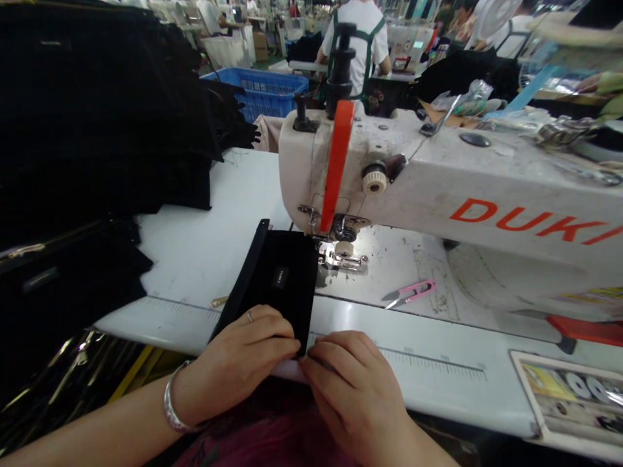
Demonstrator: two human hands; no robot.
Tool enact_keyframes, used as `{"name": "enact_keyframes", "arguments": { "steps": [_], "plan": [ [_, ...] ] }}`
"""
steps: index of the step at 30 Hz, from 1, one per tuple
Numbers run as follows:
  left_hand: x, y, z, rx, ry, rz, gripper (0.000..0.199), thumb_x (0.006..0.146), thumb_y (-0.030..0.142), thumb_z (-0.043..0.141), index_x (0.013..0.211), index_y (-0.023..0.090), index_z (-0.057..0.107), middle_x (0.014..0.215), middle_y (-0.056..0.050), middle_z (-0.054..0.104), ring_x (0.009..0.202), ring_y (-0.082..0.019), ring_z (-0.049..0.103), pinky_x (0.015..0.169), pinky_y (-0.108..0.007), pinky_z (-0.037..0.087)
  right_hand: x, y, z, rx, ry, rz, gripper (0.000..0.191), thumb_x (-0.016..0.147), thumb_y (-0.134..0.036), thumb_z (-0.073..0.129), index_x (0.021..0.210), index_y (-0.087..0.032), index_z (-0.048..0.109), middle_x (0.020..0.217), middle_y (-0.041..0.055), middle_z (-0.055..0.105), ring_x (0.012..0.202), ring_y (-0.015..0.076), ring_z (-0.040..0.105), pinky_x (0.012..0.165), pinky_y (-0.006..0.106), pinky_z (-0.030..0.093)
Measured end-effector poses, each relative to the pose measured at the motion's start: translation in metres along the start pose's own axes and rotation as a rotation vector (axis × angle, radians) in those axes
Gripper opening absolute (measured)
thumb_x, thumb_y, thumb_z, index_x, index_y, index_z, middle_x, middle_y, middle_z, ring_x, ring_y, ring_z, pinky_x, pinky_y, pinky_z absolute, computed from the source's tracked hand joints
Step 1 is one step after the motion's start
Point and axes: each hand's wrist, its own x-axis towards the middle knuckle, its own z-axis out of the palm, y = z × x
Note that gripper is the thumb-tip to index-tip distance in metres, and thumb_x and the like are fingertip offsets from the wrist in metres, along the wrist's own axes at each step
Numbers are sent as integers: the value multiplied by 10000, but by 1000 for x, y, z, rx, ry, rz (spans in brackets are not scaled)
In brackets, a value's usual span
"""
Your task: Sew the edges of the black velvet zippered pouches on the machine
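a flat, rectangular black cloth panel (292,259), with a small dark rectangular label (280,277) on its face, lies on the white sewing table (413,363), its far right edge just beside the shiny metal presser foot (345,259) of the white sewing machine (413,194). the left hand (253,347) lies over the panel's near part, fingers close together and bent; the right hand (353,383) is curled narrow at the near right corner, its fingertips close to the left's. whether either hand pinches the cloth i cannot tell, as the undersides are hidden.

the panel looks light and soft, likely to bend or pucker if pushed from one end, though the folded-looking strip along its left side is probably stiffer. it seems in no danger of breaking; the smooth tabletop probably lets it slide. good holds are a flat palm on the near half and a light pinch at the near right corner, fingers clear of the presser foot.
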Motion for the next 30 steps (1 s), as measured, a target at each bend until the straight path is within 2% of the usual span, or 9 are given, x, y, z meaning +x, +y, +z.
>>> {"name": "enact_keyframes", "arguments": {
  "steps": [4, 7, 10, 17, 25, 30],
  "plan": [
    [0, 1, -3, 23, -42, -4, 209, 963, 61, 482, 1073, 156, 632, 1054, -54, 611, 984, -173, 519, 923, -319, 435, -1, 2, 1, 0, 22, 20, 203, 928, -104, 529, 1089, -143, 646, 1093, 66, 693, 946, 209, 585, 819, 363, 481],
    [0, -1, -4, 53, -79, 34, 241, 975, 55, 431, 1081, 152, 624, 1070, -55, 620, 984, -175, 524, 931, -321, 448, 2, 5, 1, -29, 13, -23, 233, 939, -121, 522, 1141, -139, 638, 1191, 68, 678, 998, 216, 593, 837, 362, 493],
    [2, -7, -6, 93, -115, 58, 256, 977, 60, 411, 1094, 155, 617, 1079, -52, 631, 977, -179, 539, 945, -342, 456, 7, 9, -1, -57, -10, -54, 238, 937, -133, 542, 1153, -144, 643, 1186, 57, 688, 967, 214, 603, 818, 354, 511],
    [17, -27, -8, 193, -149, 127, 225, 953, 80, 458, 1098, 158, 612, 1079, -58, 659, 987, -187, 582, 950, -350, 467, 20, 16, -6, -130, -112, -19, 271, 934, -166, 568, 1197, -150, 631, 1211, 53, 674, 930, 236, 588, 787, 391, 532],
    [44, -41, -15, 293, -187, 125, 195, 899, 89, 566, 1064, 168, 635, 1068, -44, 671, 1004, -189, 593, 950, -326, 465, 40, 31, -17, -195, -185, 21, 283, 931, -154, 559, 1206, -166, 624, 1225, 66, 655, 970, 236, 575, 846, 415, 532],
    [56, -56, -17, 325, -183, 141, 212, 915, 115, 551, 1106, 156, 633, 1116, -62, 666, 1049, -196, 591, 973, -338, 471, 56, 41, -24, -244, -253, 31, 287, 910, -171, 596, 1194, -163, 635, 1172, 73, 661, 970, 235, 580, 864, 421, 537]
  ]
}}
